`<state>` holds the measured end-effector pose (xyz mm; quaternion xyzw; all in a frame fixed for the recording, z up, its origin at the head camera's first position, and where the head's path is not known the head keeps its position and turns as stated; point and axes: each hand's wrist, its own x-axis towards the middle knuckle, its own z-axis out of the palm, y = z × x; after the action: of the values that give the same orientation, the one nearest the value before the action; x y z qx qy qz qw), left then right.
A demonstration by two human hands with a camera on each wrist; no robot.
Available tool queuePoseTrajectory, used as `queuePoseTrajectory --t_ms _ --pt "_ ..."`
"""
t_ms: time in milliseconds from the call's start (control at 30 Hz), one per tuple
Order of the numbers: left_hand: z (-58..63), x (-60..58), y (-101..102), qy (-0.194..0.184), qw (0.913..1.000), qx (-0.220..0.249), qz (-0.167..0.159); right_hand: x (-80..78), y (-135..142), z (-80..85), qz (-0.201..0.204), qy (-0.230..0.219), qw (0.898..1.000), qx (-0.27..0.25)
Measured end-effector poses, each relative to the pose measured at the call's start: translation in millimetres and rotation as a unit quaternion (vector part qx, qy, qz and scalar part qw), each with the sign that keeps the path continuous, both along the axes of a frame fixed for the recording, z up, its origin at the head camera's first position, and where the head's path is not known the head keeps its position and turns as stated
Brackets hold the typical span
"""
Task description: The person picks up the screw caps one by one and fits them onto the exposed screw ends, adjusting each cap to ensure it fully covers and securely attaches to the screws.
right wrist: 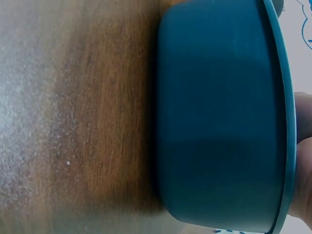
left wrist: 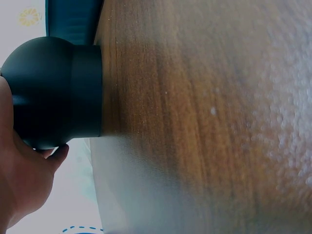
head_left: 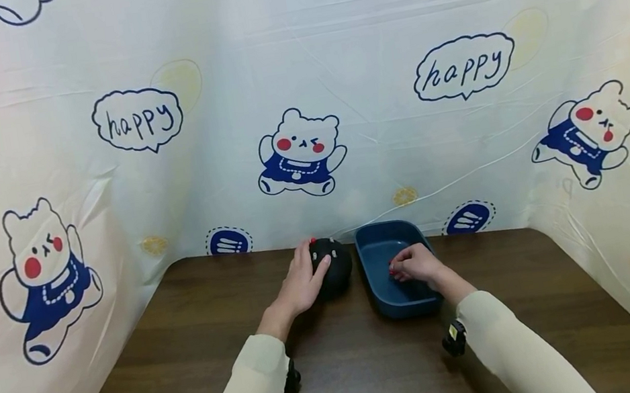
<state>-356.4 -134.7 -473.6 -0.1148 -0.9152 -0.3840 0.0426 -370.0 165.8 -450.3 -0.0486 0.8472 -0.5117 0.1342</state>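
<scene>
Near the back of the table stands a black ball-shaped object (head_left: 335, 275) with a short straight-sided base, seen side-on in the left wrist view. Several small silvery bits and a red spot show on its top. My left hand (head_left: 301, 281) holds it from the left, thumb on the near side and fingers toward the back. To its right is a deep blue tray (head_left: 408, 310). My right hand (head_left: 419, 264) reaches inside, fingertips pinched together at a small red piece (head_left: 392, 271), its kind too small to make out. The tray wall (right wrist: 219, 117) hides most of that hand in the right wrist view.
A brown wooden table (head_left: 373, 378) lies under everything. White printed sheeting (head_left: 381, 146) hangs right behind its back edge and along both sides. The ball-shaped object and the tray stand close together, with a narrow gap between them.
</scene>
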Motion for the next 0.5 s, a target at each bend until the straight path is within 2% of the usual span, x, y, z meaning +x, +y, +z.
queuePoseTrajectory --t_ms 500 --pt "1.2 1.8 1.1 0.012 0.9999 0.006 -0.002 3.9 -3.2 0.9 0.008 0.034 0.999 -0.034"
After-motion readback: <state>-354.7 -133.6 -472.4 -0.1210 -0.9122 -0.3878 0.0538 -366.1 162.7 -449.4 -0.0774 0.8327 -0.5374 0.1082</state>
